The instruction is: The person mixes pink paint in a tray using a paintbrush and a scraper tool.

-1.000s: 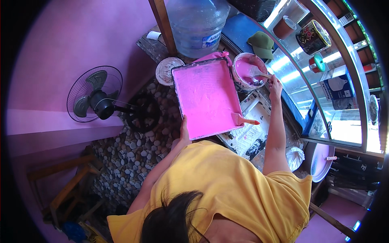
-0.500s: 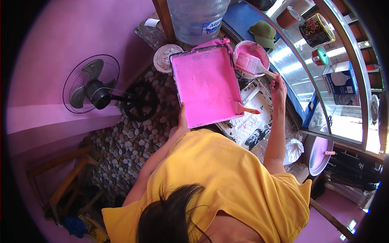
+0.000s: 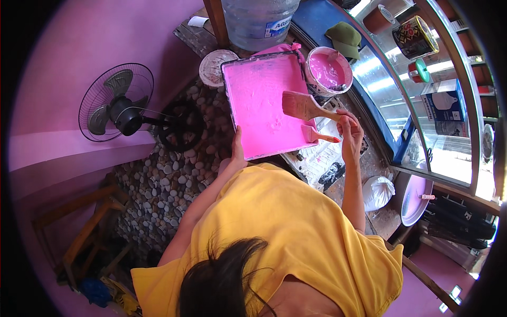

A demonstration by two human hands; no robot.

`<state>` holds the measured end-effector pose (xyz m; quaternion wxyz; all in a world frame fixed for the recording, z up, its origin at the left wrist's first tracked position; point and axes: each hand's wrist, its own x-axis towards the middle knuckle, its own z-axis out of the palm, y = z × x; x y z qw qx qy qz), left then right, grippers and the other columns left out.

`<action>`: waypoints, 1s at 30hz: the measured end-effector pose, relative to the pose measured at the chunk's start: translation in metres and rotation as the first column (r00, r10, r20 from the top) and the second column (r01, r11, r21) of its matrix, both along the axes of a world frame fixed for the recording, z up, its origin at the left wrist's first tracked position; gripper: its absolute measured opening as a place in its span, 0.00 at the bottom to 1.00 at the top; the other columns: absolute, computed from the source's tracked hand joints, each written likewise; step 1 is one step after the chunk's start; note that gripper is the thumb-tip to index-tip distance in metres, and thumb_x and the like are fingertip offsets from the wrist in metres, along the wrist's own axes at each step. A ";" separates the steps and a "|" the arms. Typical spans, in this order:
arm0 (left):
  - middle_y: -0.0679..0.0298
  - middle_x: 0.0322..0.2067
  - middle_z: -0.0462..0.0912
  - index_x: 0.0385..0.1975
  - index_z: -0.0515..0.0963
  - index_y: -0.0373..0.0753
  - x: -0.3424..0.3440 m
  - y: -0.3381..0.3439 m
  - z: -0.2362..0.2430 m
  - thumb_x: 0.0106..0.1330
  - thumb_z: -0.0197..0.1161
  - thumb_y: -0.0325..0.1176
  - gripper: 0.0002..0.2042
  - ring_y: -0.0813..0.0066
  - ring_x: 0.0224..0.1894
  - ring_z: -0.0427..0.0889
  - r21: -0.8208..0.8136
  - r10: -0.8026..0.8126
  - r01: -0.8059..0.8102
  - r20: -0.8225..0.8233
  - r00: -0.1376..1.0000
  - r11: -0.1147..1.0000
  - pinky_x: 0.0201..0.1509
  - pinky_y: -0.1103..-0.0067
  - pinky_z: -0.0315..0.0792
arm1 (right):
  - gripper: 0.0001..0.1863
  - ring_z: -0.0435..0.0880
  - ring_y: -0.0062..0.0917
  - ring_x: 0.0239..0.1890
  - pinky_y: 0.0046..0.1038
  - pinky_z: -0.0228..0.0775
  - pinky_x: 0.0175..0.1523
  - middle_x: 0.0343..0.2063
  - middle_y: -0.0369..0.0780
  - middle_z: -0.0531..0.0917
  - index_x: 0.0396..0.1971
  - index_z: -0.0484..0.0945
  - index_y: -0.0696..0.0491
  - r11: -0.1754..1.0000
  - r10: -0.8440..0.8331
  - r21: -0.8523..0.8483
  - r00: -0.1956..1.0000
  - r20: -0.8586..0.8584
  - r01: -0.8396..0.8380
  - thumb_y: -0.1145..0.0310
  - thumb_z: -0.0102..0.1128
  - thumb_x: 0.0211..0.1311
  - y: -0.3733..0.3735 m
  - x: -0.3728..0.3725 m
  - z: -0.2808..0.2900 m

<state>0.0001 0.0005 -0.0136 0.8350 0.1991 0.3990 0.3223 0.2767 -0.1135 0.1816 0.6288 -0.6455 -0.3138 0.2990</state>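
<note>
My right hand (image 3: 349,132) is closed around the handle of a wide paintbrush (image 3: 303,105), whose bristles are over the right side of a paint tray (image 3: 259,113) coated with bright pink paint. Whether the bristles touch the paint I cannot tell. My left hand (image 3: 238,145) grips the tray at its near left edge, thumb up along the side. A smaller paintbrush (image 3: 321,137) with a red-tipped handle lies across the tray's lower right edge. Just beyond the tray's right corner stands a bucket (image 3: 328,71) of pink paint, its inside smeared and wet.
A large water bottle (image 3: 259,24) stands behind the tray, with a round white lid (image 3: 216,68) left of it. A black fan (image 3: 124,113) stands on pebbles (image 3: 163,185) at left. A glass cabinet (image 3: 406,116) bounds the right side; a green cap (image 3: 343,39) lies beside it.
My right hand has brought the wide brush from over the bucket, down and left, to over the tray. The left hand still holds the tray's edge.
</note>
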 end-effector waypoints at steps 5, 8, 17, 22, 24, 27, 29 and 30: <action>0.61 0.56 0.70 0.62 0.62 0.36 -0.003 0.000 -0.014 0.68 0.49 0.60 0.34 0.70 0.58 0.70 -0.039 0.003 -0.002 0.025 1.000 0.999 0.62 0.73 0.64 | 0.13 0.76 0.17 0.40 0.20 0.67 0.46 0.38 0.36 0.81 0.43 0.79 0.59 0.999 0.047 -0.008 0.987 0.153 -0.047 0.64 0.55 0.69 -0.010 -0.013 0.011; 0.59 0.53 0.72 0.61 0.64 0.37 -0.001 0.000 -0.009 0.70 0.44 0.60 0.32 0.68 0.57 0.72 0.002 0.013 -0.013 -0.017 1.000 1.000 0.61 0.71 0.66 | 0.13 0.77 0.20 0.42 0.21 0.66 0.48 0.38 0.38 0.81 0.43 0.78 0.60 0.998 0.062 -0.016 0.982 0.178 -0.060 0.65 0.55 0.69 -0.014 -0.019 0.020; 0.60 0.52 0.73 0.60 0.65 0.38 0.002 0.000 0.007 0.70 0.45 0.59 0.31 0.68 0.56 0.73 -0.030 0.020 -0.020 -0.006 1.000 0.999 0.59 0.72 0.68 | 0.11 0.77 0.18 0.38 0.20 0.67 0.42 0.35 0.37 0.80 0.41 0.79 0.59 0.996 0.084 -0.005 0.940 0.330 -0.087 0.67 0.55 0.68 -0.016 -0.029 0.042; 0.60 0.52 0.73 0.60 0.65 0.38 0.002 0.000 0.003 0.70 0.45 0.59 0.30 0.68 0.55 0.73 -0.014 0.028 -0.028 -0.016 0.999 1.000 0.59 0.72 0.68 | 0.11 0.77 0.19 0.37 0.20 0.67 0.41 0.34 0.38 0.80 0.40 0.79 0.59 0.996 0.084 -0.005 0.921 0.379 -0.088 0.67 0.56 0.67 -0.016 -0.027 0.044; 0.61 0.52 0.73 0.60 0.65 0.38 0.002 0.000 0.005 0.70 0.44 0.59 0.30 0.68 0.55 0.73 -0.009 0.029 -0.030 -0.023 0.999 1.000 0.59 0.72 0.68 | 0.11 0.77 0.19 0.36 0.20 0.67 0.41 0.33 0.38 0.80 0.39 0.79 0.59 0.996 0.090 -0.028 0.913 0.398 -0.086 0.67 0.56 0.67 -0.016 -0.026 0.044; 0.61 0.51 0.74 0.59 0.65 0.38 0.003 0.000 0.010 0.70 0.44 0.59 0.30 0.69 0.55 0.73 -0.014 0.034 -0.034 -0.025 0.999 0.999 0.58 0.72 0.68 | 0.11 0.77 0.19 0.37 0.20 0.67 0.41 0.33 0.38 0.81 0.40 0.79 0.59 0.996 0.090 -0.014 0.918 0.387 -0.091 0.67 0.55 0.67 -0.015 -0.024 0.043; 0.61 0.55 0.71 0.62 0.62 0.36 0.000 0.001 0.008 0.69 0.48 0.59 0.33 0.71 0.57 0.71 -0.015 -0.001 0.001 0.020 1.000 1.000 0.60 0.74 0.66 | 0.11 0.78 0.19 0.38 0.20 0.67 0.42 0.34 0.38 0.81 0.40 0.79 0.59 0.995 0.095 -0.013 0.926 0.367 -0.097 0.68 0.55 0.67 -0.014 -0.022 0.042; 0.61 0.55 0.71 0.62 0.62 0.36 0.000 0.001 0.007 0.69 0.48 0.59 0.33 0.71 0.57 0.71 -0.014 0.000 0.000 0.020 1.000 1.000 0.60 0.74 0.66 | 0.10 0.78 0.19 0.38 0.20 0.67 0.43 0.34 0.38 0.81 0.40 0.79 0.59 0.995 0.099 -0.015 0.933 0.346 -0.100 0.68 0.55 0.67 -0.013 -0.021 0.041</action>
